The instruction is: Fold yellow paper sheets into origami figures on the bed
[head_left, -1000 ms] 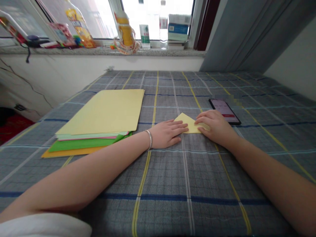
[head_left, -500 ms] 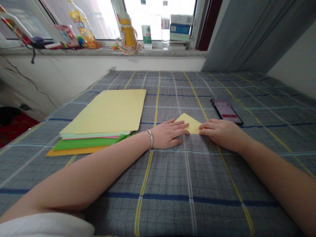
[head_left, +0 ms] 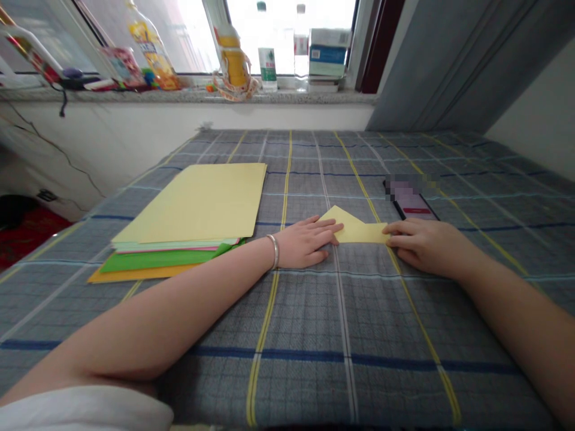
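A small folded yellow paper (head_left: 357, 229) lies on the grey plaid cloth (head_left: 314, 323) in the middle. My left hand (head_left: 305, 242), with a silver bracelet on the wrist, rests flat with its fingers stretched out on the paper's left corner. My right hand (head_left: 424, 242) lies on the cloth at the paper's right end, its fingertips pressed down on that edge. Neither hand lifts the paper.
A stack of coloured sheets (head_left: 188, 218), yellow on top with green and orange below, lies to the left. A phone (head_left: 411, 200) sits just beyond my right hand. Bottles and boxes (head_left: 269, 54) stand on the window sill at the back.
My right hand has slid to the right along the folded paper, uncovering more of it. My left hand has stayed on the left corner.
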